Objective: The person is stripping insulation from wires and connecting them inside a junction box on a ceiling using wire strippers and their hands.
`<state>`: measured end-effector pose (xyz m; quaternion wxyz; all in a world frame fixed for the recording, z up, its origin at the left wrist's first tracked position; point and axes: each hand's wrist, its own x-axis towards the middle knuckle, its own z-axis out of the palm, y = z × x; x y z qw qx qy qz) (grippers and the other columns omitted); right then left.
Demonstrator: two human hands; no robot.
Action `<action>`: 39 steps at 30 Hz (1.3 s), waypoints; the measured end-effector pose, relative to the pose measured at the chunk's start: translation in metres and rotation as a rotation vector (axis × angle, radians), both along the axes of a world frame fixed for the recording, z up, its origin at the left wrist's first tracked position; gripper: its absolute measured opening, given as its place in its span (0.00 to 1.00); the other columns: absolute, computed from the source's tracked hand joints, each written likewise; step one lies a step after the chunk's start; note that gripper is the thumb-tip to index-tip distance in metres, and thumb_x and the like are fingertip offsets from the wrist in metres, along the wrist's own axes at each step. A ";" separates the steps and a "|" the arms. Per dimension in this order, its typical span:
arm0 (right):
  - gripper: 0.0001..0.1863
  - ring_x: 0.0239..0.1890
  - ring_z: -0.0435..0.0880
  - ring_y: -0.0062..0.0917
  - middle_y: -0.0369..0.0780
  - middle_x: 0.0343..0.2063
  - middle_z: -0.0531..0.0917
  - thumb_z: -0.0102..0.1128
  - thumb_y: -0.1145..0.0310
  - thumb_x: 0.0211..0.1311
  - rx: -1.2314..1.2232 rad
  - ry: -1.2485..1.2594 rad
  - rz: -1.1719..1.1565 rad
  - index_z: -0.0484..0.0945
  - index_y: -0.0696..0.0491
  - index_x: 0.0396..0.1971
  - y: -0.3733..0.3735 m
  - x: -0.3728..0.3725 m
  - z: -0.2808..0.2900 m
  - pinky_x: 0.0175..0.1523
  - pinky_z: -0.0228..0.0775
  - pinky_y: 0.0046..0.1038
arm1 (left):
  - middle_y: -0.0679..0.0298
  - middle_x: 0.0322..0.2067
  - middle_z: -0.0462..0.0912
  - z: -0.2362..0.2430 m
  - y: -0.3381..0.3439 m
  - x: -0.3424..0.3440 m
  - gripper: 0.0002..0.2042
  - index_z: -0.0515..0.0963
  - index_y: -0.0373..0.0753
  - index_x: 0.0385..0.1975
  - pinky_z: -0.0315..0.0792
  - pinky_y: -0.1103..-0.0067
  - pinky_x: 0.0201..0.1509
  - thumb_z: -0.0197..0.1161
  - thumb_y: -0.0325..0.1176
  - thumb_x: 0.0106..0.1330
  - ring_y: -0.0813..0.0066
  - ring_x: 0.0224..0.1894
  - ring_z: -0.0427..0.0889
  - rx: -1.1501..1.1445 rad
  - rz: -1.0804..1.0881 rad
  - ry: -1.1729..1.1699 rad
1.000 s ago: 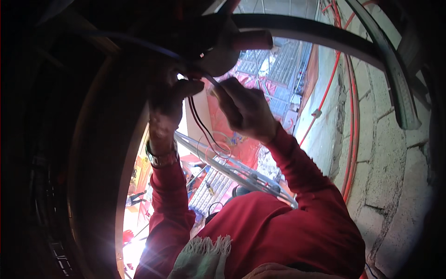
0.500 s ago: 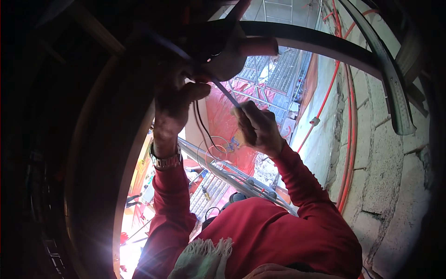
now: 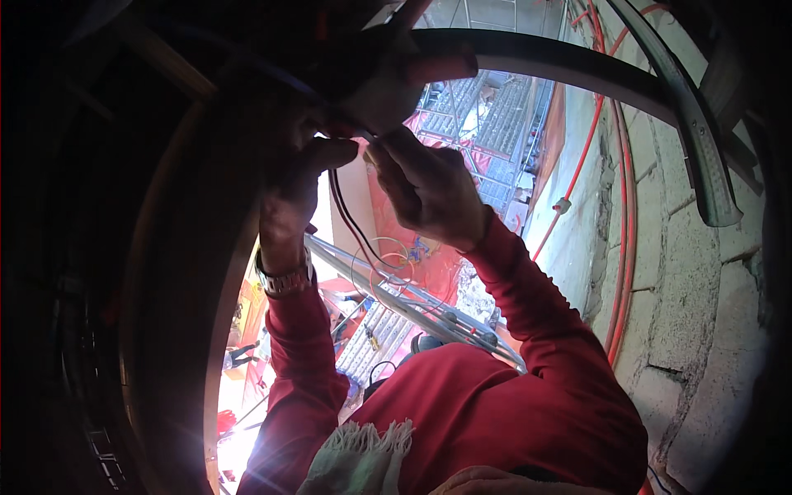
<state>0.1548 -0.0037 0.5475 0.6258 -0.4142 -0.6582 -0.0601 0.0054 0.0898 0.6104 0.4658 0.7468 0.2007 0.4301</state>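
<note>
My left hand (image 3: 305, 181), a steel watch at its wrist, is up at a dark, shadowed housing (image 3: 375, 95) with a short reddish pipe stub (image 3: 441, 68). Its thumb bends over the underside, gripping something I cannot make out; most fingers are hidden. Beside it my right hand (image 3: 425, 186) is closed on a thin blue-grey strip (image 3: 305, 87) that runs diagonally across the housing, its fingertips close to my left thumb. Dark and reddish wires (image 3: 353, 223) hang below my hands in loose loops.
A black curved duct (image 3: 561, 62) crosses overhead beside a metal channel (image 3: 705, 165). Orange conduits (image 3: 623, 206) run along the block wall (image 3: 676, 330). Far below are metal scaffold decks (image 3: 371, 330), railings and a person (image 3: 239, 355). A dark beam (image 3: 173, 289) is at the left.
My right hand slid down and right along the strip half a second ago and is now back up beside my left hand. My left hand moved only slightly, still at the housing.
</note>
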 end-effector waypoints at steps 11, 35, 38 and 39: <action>0.11 0.22 0.84 0.44 0.46 0.23 0.81 0.63 0.77 0.66 -0.010 -0.005 -0.030 0.74 0.55 0.45 -0.001 -0.001 -0.003 0.24 0.73 0.41 | 0.60 0.39 0.84 0.006 0.009 -0.007 0.17 0.80 0.33 0.43 0.76 0.75 0.52 0.69 0.21 0.51 0.72 0.44 0.83 -0.007 -0.059 0.055; 0.08 0.22 0.85 0.44 0.45 0.23 0.81 0.62 0.78 0.67 -0.064 0.118 0.035 0.75 0.56 0.43 -0.011 -0.005 -0.044 0.24 0.72 0.41 | 0.58 0.41 0.81 -0.001 0.008 -0.001 0.12 0.81 0.33 0.38 0.78 0.73 0.49 0.69 0.19 0.53 0.68 0.44 0.84 0.058 -0.249 -0.140; 0.09 0.22 0.85 0.45 0.46 0.26 0.81 0.62 0.78 0.67 -0.043 0.047 -0.024 0.75 0.56 0.45 -0.012 -0.004 -0.036 0.24 0.73 0.40 | 0.58 0.39 0.81 0.003 0.005 -0.002 0.17 0.77 0.33 0.45 0.78 0.73 0.50 0.69 0.19 0.55 0.69 0.46 0.84 0.233 -0.203 -0.034; 0.10 0.22 0.85 0.44 0.46 0.27 0.82 0.62 0.78 0.67 0.014 0.062 -0.042 0.74 0.56 0.45 -0.004 -0.009 -0.019 0.25 0.73 0.40 | 0.59 0.39 0.81 0.003 0.007 -0.006 0.18 0.76 0.32 0.47 0.78 0.72 0.51 0.69 0.19 0.55 0.69 0.46 0.84 0.271 -0.171 0.003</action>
